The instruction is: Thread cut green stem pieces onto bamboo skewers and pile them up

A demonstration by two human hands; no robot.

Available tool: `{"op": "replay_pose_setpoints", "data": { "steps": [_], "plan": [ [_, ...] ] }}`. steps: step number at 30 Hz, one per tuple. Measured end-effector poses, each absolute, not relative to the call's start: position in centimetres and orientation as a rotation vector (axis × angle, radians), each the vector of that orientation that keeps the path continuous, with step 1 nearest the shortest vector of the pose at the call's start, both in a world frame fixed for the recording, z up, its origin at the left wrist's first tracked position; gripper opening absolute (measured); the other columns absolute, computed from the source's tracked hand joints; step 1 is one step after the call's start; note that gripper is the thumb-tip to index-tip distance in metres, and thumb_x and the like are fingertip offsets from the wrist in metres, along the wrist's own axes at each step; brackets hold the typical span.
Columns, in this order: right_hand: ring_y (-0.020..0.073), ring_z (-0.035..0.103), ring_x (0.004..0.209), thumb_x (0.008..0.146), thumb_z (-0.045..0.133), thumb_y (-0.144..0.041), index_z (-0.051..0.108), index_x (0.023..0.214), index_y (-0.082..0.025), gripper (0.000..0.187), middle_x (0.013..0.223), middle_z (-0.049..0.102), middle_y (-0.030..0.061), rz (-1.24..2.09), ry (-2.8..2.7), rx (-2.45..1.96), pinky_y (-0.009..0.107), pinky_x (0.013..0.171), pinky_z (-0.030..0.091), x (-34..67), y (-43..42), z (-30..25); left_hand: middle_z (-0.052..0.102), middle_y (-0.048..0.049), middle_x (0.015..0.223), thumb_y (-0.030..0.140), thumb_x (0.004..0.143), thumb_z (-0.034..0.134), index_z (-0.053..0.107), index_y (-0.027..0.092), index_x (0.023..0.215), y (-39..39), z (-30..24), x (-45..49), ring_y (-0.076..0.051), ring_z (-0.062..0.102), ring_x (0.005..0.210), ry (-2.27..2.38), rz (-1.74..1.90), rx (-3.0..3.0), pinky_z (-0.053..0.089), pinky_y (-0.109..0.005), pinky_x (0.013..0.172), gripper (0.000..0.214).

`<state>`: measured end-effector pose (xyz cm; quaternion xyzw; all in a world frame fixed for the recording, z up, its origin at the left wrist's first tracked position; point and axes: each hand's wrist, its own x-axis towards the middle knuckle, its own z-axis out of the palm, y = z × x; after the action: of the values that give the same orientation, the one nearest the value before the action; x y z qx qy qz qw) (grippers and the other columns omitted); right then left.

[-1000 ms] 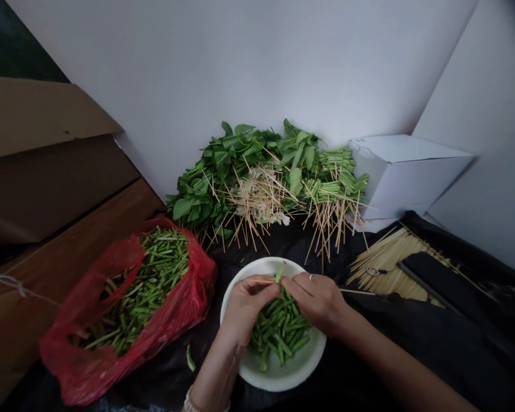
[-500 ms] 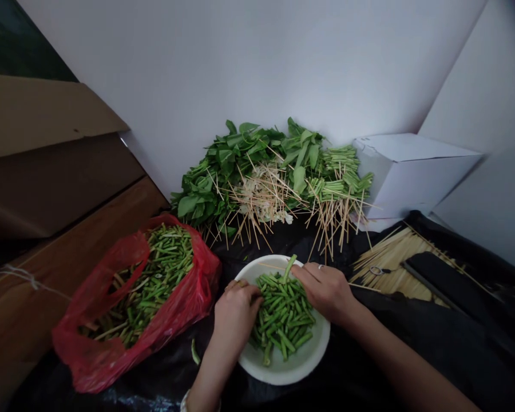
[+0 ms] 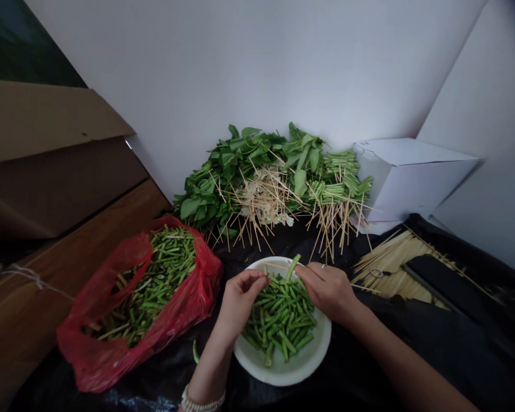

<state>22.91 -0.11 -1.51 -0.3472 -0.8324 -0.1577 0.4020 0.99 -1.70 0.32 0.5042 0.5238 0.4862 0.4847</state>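
Note:
A white bowl full of cut green stem pieces stands between my hands. Over its far right rim, my right hand is closed around a thin bamboo skewer, whose point reaches left. One green stem piece is on that skewer, beside my fingertips. My left hand hovers above the bowl's left side, thumb and forefinger pinched on a short green piece, mostly hidden by the fingers. This piece is close to the skewer's tip; whether they touch I cannot tell.
At left lies an open red plastic bag of cut green stems. Behind the bowl are leafy greens and skewered bundles. A white box, loose bamboo skewers and a dark phone-like slab are at right. Black plastic sheeting lies underneath.
My left hand has risen from the stems in the bowl toward the skewer tip, bringing up a green piece. My right hand stays nearly in place with the skewer.

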Motion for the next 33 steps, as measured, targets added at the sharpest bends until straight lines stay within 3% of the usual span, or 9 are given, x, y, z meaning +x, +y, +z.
{"op": "replay_pose_setpoints", "data": {
  "steps": [7,33],
  "plan": [
    [0.0142,0.053,0.065,0.091,0.043,-0.01,0.065,0.101,-0.012,0.024,0.071,0.059,0.0029,-0.42,-2.148,-0.864,0.028,0.061,0.039,22.76,-0.31,-1.24,0.074,-0.0042,0.079,0.028,0.057,0.089,0.077,0.014,0.083,-1.52,0.96,0.81,-0.01,0.063,0.069,1.035,1.305,0.63,0.048,-0.018,0.064,0.032],
    [0.0138,0.052,0.065,0.091,0.043,-0.01,0.065,0.098,-0.012,0.024,0.068,0.057,0.0025,-0.381,-2.156,-0.83,0.027,0.062,0.041,22.36,-0.69,-1.68,0.073,-0.003,0.07,0.022,0.051,0.091,0.077,0.013,0.072,-1.38,0.91,0.59,-0.009,0.063,0.063,1.078,1.247,0.611,0.049,-0.019,0.066,0.027]
  ]
}}
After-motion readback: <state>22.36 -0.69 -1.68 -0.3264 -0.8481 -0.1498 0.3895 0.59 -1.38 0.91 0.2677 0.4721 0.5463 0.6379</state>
